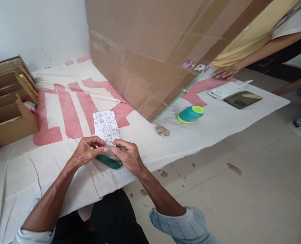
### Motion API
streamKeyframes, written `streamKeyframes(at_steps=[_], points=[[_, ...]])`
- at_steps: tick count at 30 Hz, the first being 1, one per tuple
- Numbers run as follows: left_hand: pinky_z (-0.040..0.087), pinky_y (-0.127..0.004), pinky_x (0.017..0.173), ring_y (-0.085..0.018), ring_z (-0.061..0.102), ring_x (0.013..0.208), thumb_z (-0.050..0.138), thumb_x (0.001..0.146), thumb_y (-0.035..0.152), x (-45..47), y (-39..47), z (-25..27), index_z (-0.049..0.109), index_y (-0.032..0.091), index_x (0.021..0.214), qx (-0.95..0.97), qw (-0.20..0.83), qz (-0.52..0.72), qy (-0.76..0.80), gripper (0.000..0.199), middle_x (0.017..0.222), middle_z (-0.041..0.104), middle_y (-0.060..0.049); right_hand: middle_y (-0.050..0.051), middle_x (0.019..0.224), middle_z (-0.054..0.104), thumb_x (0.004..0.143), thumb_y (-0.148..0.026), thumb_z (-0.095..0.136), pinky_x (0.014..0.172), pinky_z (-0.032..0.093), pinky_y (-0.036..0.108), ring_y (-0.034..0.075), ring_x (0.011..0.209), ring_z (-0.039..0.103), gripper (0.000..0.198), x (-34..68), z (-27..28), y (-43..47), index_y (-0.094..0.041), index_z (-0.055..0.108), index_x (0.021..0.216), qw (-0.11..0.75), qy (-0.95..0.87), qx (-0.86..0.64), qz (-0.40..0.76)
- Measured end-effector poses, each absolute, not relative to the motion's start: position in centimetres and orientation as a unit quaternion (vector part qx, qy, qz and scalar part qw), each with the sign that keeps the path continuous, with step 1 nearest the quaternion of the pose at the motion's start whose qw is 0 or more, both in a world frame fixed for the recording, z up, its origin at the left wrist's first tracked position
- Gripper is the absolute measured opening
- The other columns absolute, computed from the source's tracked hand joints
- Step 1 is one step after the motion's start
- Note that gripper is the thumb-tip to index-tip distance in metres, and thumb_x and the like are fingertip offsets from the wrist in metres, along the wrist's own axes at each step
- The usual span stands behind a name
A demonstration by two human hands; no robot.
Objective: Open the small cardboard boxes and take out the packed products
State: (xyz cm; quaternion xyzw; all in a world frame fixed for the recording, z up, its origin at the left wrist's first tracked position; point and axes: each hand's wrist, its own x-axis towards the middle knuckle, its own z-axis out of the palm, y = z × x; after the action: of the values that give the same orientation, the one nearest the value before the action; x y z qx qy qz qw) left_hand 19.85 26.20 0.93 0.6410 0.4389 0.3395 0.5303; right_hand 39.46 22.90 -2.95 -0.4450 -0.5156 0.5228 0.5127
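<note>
My left hand (90, 149) and my right hand (126, 154) meet above the near part of the table. Fingertips of both pinch a small, pale, clear-looking piece (110, 144) whose kind I cannot make out. Just beyond them lies a white sheet (106, 123) scattered with several small rectangular frame-like pieces. Beneath my hands a dark green, rounded object (111, 162) rests on the cloth, partly hidden by my fingers.
A large cardboard sheet (140, 61) stands across the table. Cardboard bins (15, 118) are at the left. A teal and yellow cylinder (190, 114), a brown lump (163, 130), a phone (243, 99) and a white device (225, 90) lie rightward, near another person's hand (225, 72).
</note>
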Motion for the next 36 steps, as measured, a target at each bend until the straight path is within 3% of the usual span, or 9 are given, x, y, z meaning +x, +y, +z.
streamKeyframes(at_steps=[8, 18, 28, 36], points=[[0.042, -0.03, 0.067, -0.015, 0.058, 0.073, 0.084, 0.084, 0.053, 19.6, 25.9, 0.7, 0.078, 0.017, 0.075, 0.657, 0.518, 0.339, 0.43, 0.038, 0.079, 0.07, -0.005, -0.002, 0.063, 0.061, 0.08, -0.046, 0.081, 0.055, 0.048, 0.027, 0.014, 0.056, 0.055, 0.026, 39.4, -4.2, 22.9, -0.021, 0.075, 0.084, 0.517, -0.504, -0.415, 0.553], [0.047, -0.031, 0.069, -0.018, 0.063, 0.076, 0.087, 0.082, 0.052, 19.0, 25.9, 0.1, 0.079, 0.018, 0.075, 0.649, 0.514, 0.374, 0.418, 0.036, 0.083, 0.073, -0.007, 0.001, 0.066, 0.065, 0.085, -0.049, 0.078, 0.054, 0.049, 0.028, 0.014, 0.057, 0.057, 0.029, 39.5, -4.3, 22.7, -0.02, 0.075, 0.081, 0.516, -0.499, -0.422, 0.555], [0.045, -0.029, 0.064, -0.016, 0.062, 0.074, 0.088, 0.082, 0.051, 18.6, 26.5, 0.5, 0.079, 0.019, 0.075, 0.625, 0.519, 0.405, 0.418, 0.034, 0.088, 0.075, -0.008, 0.003, 0.09, 0.072, 0.079, -0.062, 0.084, 0.059, 0.054, 0.028, 0.013, 0.064, 0.06, 0.05, 39.8, -4.0, 23.6, -0.021, 0.074, 0.106, 0.541, -0.465, -0.404, 0.572], [0.047, -0.033, 0.07, -0.019, 0.066, 0.079, 0.083, 0.086, 0.05, 19.4, 25.8, 1.7, 0.076, 0.019, 0.074, 0.666, 0.482, 0.376, 0.427, 0.034, 0.086, 0.075, -0.008, -0.001, 0.061, 0.063, 0.083, -0.056, 0.079, 0.056, 0.051, 0.029, 0.014, 0.056, 0.057, 0.036, 39.0, -3.0, 23.5, -0.021, 0.073, 0.08, 0.518, -0.498, -0.429, 0.548]])
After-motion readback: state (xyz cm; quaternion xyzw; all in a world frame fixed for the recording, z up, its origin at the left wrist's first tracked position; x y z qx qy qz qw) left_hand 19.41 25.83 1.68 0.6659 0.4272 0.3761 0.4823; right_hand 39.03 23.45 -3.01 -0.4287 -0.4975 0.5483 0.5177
